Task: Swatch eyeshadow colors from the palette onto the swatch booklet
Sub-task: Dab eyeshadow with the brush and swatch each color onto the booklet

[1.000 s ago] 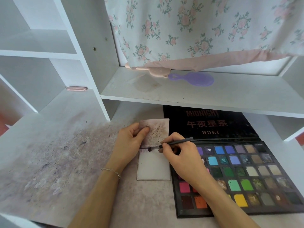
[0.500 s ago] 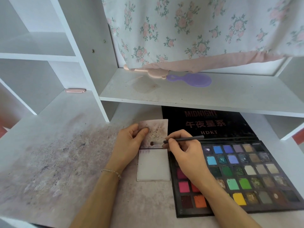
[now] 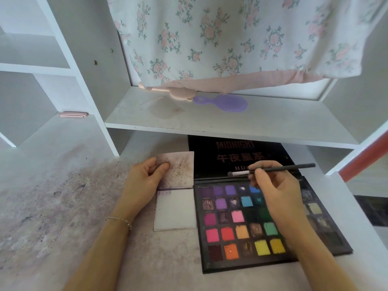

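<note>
Black, multicoloured eyeshadow palette [image 3: 241, 227] lies at three o'clock of the small white swatch booklet [image 3: 175, 211], pinned open by the left hand [image 3: 144, 179], while a thin brush [image 3: 273, 170] is pinched in the right hand [image 3: 277, 192] above the pans, likely for reloading.

The swatch booklet [image 3: 175, 194] lies open and flat on the desk [image 3: 63, 206], its speckled upper leaf pinned under my left thumb, a faint purple smear at the top left corner of its white lower page. Just right of it, touching edge to edge, the black eyeshadow palette [image 3: 241, 223] lies open below my right fingers [image 3: 255, 175], its rows of colour pans showing. My right fingers pinch the slim brush [image 3: 273, 170] level above the palette's lid, bristles pointing left.
</note>
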`<action>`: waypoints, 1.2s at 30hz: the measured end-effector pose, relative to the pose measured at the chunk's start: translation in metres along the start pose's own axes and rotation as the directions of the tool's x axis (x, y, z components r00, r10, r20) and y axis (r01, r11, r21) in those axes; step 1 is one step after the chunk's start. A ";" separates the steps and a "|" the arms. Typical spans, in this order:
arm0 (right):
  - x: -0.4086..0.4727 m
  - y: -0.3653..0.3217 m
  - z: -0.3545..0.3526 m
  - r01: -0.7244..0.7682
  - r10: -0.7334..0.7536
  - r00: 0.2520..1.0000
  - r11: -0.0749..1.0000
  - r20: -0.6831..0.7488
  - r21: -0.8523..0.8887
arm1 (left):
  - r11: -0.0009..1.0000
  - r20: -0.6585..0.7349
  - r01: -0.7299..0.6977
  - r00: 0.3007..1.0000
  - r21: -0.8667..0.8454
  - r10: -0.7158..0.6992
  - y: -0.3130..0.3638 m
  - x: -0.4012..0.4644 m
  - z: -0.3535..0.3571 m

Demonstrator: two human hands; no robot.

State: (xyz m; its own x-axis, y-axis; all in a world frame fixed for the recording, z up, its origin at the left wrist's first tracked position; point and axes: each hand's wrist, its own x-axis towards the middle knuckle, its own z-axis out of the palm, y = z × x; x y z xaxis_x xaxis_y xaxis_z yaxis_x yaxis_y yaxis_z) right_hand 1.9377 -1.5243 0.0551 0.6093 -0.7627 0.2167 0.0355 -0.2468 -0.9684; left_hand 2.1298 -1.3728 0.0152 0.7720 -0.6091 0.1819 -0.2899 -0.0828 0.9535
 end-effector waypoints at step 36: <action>0.003 0.037 -0.037 0.075 -0.081 0.997 0.943 -0.004 -0.324 | 0.999 -0.014 -0.040 0.999 0.024 0.040 0.002 -0.002 0.002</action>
State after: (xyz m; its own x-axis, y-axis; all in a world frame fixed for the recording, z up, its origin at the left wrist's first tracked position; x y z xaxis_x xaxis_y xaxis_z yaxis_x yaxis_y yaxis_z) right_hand 1.9119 -1.5574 0.0248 0.6010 -0.7428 0.2950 -0.1771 -0.4837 -0.8571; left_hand 2.1267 -1.3728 0.0166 0.7675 -0.6009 0.2233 -0.3338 -0.0772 0.9395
